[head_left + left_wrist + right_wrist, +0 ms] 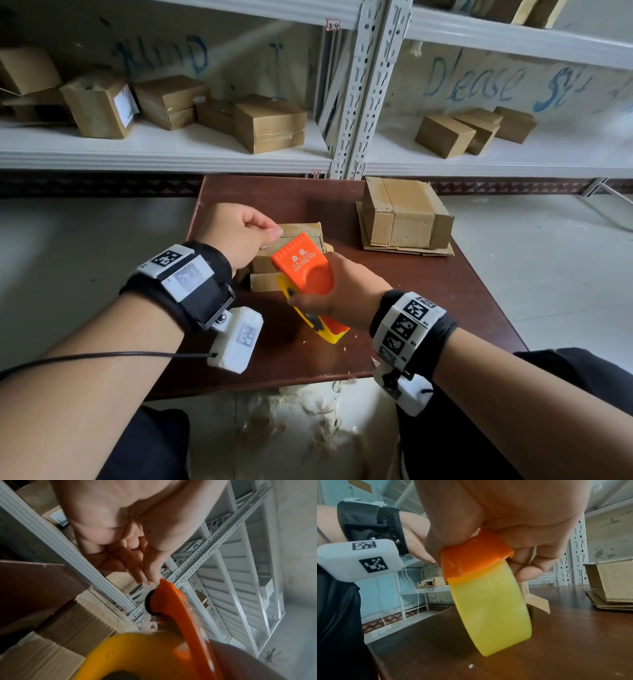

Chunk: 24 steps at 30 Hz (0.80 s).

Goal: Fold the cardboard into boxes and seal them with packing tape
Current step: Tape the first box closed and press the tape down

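Right hand [337, 291]: centre of the head view, fingers curled round the orange tape dispenser [303, 265], which carries a yellow tape roll [489, 615]; the roll hangs just above the brown table [445, 301].

Left hand [236, 234]: centre left, thumb and forefinger pinched together at the dispenser's toothed front edge. Whether a tape end lies between them cannot be told.

Small cardboard box [270, 270]: behind the dispenser, mostly hidden by both hands; flap state not visible.

Risks, as judged: the clear tape end may slip from the pinch and stick back onto the roll; the fingertips sit close to the serrated cutter and may be nicked; the light box, held by neither hand, may slide when tape is pressed onto it.

Containers:
- Flat-folded cardboard stack [406, 219], upper right of the table; nothing in it.
- Closed boxes [270, 123] on the grey shelf [164, 157], upper left; contents not visible.
- Three small boxes [445, 135], upper right shelf; contents not visible.
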Each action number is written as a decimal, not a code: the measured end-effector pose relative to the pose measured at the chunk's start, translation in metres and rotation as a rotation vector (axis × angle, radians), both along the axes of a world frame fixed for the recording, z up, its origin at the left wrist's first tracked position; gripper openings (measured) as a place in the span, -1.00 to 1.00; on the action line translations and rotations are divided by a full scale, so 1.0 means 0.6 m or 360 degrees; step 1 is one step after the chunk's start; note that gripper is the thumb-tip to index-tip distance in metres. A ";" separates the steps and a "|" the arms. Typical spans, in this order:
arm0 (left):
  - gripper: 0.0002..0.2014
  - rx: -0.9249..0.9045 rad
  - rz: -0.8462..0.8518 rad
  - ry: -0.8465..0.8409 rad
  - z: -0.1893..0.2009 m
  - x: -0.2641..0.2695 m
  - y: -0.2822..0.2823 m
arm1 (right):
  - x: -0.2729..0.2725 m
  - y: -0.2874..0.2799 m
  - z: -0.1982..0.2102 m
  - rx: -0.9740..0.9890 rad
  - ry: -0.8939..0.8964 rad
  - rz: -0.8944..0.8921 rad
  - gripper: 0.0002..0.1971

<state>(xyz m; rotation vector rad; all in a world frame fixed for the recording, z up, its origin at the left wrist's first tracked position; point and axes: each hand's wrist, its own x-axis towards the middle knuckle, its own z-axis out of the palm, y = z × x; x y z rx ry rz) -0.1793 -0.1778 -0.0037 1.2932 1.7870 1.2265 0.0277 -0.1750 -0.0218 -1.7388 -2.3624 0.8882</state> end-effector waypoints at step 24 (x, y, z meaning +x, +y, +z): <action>-0.88 0.0232 0.0118 -0.0107 0.009 -0.042 -0.014 | 0.057 -0.013 0.008 0.0127 -0.0360 0.0082 -0.25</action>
